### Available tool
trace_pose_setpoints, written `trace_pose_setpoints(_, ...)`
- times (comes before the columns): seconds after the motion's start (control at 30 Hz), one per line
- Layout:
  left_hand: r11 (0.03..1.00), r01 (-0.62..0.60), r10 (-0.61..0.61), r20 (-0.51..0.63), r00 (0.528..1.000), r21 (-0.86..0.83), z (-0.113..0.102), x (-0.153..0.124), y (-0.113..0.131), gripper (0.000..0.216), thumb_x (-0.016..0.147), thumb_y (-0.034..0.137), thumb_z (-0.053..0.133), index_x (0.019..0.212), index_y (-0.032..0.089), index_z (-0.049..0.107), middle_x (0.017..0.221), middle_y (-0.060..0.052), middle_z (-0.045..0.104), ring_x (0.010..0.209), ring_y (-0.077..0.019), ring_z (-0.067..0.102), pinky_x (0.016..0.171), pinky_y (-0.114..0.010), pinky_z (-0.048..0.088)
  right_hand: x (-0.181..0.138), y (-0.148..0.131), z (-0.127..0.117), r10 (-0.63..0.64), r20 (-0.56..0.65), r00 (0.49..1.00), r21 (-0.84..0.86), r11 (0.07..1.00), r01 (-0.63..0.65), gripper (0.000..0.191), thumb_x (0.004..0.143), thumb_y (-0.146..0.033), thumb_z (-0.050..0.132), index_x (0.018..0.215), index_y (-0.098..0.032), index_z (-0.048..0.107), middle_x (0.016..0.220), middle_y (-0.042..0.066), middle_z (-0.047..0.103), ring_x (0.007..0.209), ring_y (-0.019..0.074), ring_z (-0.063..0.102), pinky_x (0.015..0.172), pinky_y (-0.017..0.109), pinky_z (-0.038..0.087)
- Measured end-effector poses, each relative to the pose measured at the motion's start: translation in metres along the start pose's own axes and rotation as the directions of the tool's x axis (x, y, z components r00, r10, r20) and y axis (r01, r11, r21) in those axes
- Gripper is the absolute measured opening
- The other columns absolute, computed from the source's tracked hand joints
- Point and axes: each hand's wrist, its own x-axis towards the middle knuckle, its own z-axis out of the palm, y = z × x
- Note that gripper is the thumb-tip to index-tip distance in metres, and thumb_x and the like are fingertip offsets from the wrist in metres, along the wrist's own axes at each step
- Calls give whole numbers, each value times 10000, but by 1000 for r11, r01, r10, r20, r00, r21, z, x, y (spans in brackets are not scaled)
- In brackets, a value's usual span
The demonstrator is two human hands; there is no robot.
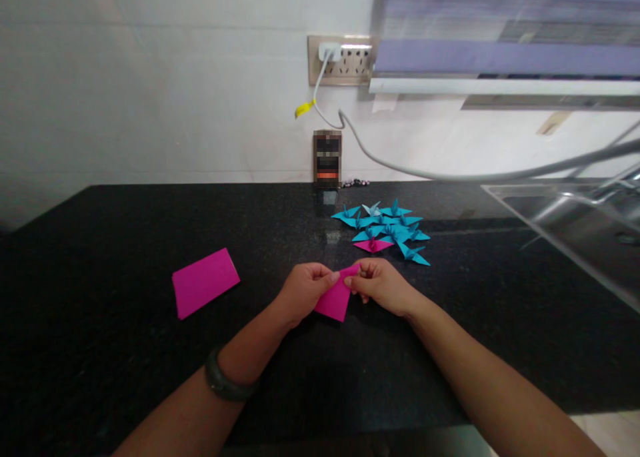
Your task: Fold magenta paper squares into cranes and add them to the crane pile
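A partly folded sheet of pink origami paper [336,302] is held between my two hands over the dark countertop. My left hand [306,289] pinches its upper left side, thumb on top. At the upper right corner, my right hand [381,285] grips the paper between thumb and fingers. Just beyond my right hand lies a group of folded paper cranes: several blue cranes [395,230], one pale crane [372,209] and one pink crane [373,245]. Off to the left rests a stack of pink paper [205,284], apart from my left hand.
The black speckled countertop [125,230] meets a white wall. Against it leans a small dark device with a blurred front [327,158], beside a beaded string [356,183]. A grey cable [380,160] runs from the socket panel [345,60] toward a metal sink [565,210] at right.
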Motion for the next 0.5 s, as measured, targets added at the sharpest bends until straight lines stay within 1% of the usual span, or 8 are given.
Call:
trace_pose_setpoints(0.2, 999, -43, 42, -24, 999, -6, 0, 0, -1, 213, 643, 338, 632, 628, 126, 608, 519, 22, 546, 450, -76, 432, 447, -202, 313, -1, -3, 2, 9, 2, 1000, 37, 999, -9, 199, 684, -307, 628, 654, -132, 539, 533, -54, 514, 408, 33, 420, 392, 174, 359)
trace_pose_setpoints(0.3, 998, -44, 44, 18, 999, -34, 0, -1, 1, 220, 638, 350, 641, 641, 132, 616, 535, 20, 557, 460, -77, 442, 452, -201, 319, -2, -3, 2, 6, 0, 1000, 35, 999, -6, 199, 682, -307, 627, 649, -133, 535, 535, -52, 517, 408, 34, 421, 395, 177, 361)
trace_pose_setpoints(0.4, 1000, -21, 23, 80, 997, -22, -1, -1, 1, 250, 647, 380, 638, 662, 130, 629, 534, 16, 557, 457, -75, 438, 448, -198, 310, -2, -1, 2, -10, 17, 1000, -3, 1000, 10, 179, 699, -296, 607, 665, -133, 541, 530, -52, 509, 413, 39, 420, 399, 180, 357)
trace_pose_setpoints(0.5, 1000, -12, 11, 82, 997, 11, -1, 0, -1, 261, 650, 383, 636, 663, 122, 646, 519, 12, 553, 447, -73, 428, 441, -199, 298, -2, 2, 3, -26, 33, 999, -53, 998, 28, 172, 715, -293, 594, 684, -131, 546, 513, -60, 477, 412, 39, 407, 396, 180, 340)
